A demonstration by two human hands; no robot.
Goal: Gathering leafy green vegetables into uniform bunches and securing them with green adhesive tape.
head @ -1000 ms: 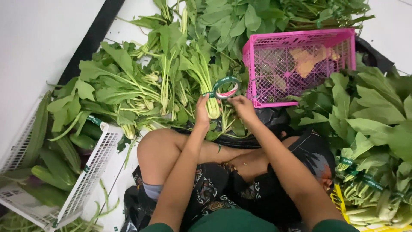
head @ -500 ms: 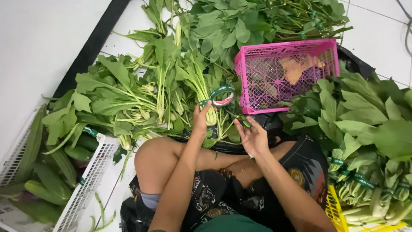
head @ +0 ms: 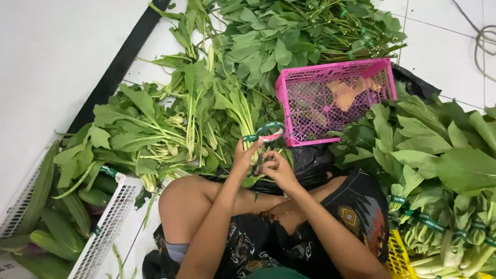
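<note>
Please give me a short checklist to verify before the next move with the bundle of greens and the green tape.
1. Left hand grips the bundle of greens at its stems: ok.
2. Green tape is looped around the stems: ok.
3. Right hand is at the tape's lower end: ok.
4. Tape is closed tight: cannot tell.
5. Tape roll is within reach, beside the pink basket: ok.
6. Stems are even at the cut end: cannot tell, hidden by the fingers.

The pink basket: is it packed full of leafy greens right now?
No. The pink basket holds only some brownish scraps on its mesh floor, while the leafy greens lie in piles around it.
</note>
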